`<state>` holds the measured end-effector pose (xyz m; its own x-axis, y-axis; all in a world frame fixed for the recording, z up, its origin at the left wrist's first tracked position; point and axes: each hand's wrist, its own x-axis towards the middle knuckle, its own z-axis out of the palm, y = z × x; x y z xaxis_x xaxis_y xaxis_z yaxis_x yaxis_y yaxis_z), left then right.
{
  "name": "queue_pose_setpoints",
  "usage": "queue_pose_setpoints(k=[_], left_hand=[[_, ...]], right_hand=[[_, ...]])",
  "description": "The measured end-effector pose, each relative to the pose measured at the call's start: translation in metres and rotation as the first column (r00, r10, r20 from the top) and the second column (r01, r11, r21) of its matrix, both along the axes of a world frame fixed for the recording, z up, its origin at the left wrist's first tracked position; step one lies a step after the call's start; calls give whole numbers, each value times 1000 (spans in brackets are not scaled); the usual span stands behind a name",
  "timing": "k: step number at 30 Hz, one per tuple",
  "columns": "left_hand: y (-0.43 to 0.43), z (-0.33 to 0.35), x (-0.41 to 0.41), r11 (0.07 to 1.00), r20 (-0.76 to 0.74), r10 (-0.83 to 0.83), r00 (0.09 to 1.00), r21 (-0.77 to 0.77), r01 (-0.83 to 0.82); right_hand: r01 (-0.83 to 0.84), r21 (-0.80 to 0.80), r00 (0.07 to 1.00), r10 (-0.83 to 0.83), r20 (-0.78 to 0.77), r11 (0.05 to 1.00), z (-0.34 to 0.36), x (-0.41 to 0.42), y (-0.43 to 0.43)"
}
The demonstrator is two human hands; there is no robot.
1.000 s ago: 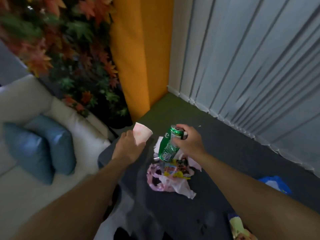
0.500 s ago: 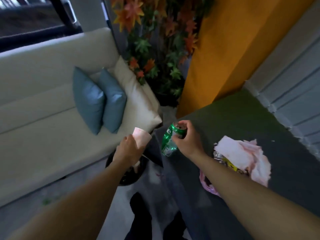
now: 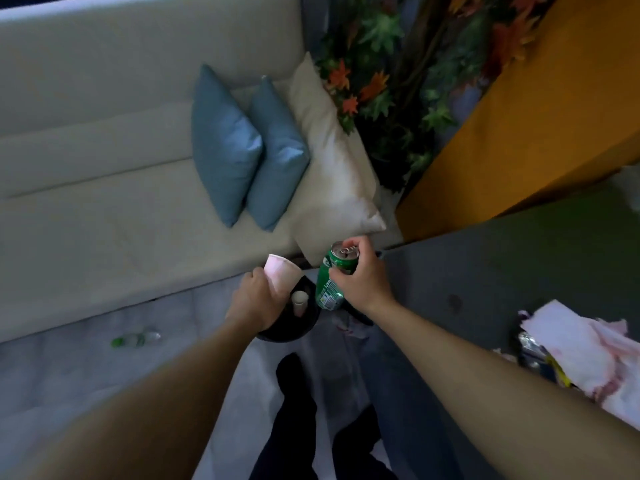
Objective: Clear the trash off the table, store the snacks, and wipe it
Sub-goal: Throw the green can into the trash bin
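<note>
The left hand [image 3: 254,301] grips a pink paper cup [image 3: 282,273], fingers curled round its wall. The right hand [image 3: 363,280] holds a green can [image 3: 330,282] near its top, thumb and fingers wrapped round it, and the can hangs a little tilted. Both are held over a round black bin [image 3: 287,336] on the floor, where a second cup [image 3: 299,301] already lies inside.

The step in hand looks like dropping both pieces of trash. The can hangs near the bin's right edge, so it would be safer to bring it in over the middle of the opening and lower it before letting go. The paper cup is light and could bounce off the rim, so a low release suits it too.

The bin stands in a tight spot between the front of the sofa [image 3: 104,202] and the corner of the counter [image 3: 502,271]. The floor to the left is more open, and a small bottle [image 3: 136,339] lies there. A pile of tissue and wrappers [image 3: 581,355] waits on the counter, well apart from the hands.
</note>
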<state>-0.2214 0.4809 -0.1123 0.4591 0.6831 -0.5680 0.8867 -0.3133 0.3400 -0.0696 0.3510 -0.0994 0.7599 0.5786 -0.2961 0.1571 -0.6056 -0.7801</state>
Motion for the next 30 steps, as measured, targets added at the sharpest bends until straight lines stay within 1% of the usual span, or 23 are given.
queue_pose_setpoints(k=[4, 9, 15, 18, 24, 27, 30], left_hand=[[17, -32, -8, 999, -17, 38, 999, -37, -39], [34, -79, -16, 997, -46, 34, 998, -69, -37], [50, -141, -21, 992, -80, 51, 995, -107, -59], [57, -169, -23, 993, -112, 22, 993, -116, -35], [66, -208, -25, 988, -99, 18, 995, -149, -33], [70, -221, -25, 983, -85, 15, 996, -182, -30], [72, -225, -27, 983, -66, 6, 998, -184, -18]], right_hand=[[-29, -83, 998, 24, -62, 996, -35, -12, 17], [-26, -158, 998, 15, -69, 987, -86, -25, 32], [-34, -219, 995, 13, -96, 975, -146, -38, 42], [-39, -257, 991, 5, -130, 966, -173, -44, 47], [-12, -281, 990, -28, -140, 959, -213, -54, 63], [-64, -327, 986, 9, -167, 943, -227, -56, 70], [-131, -401, 978, 51, -204, 907, -230, -55, 70]])
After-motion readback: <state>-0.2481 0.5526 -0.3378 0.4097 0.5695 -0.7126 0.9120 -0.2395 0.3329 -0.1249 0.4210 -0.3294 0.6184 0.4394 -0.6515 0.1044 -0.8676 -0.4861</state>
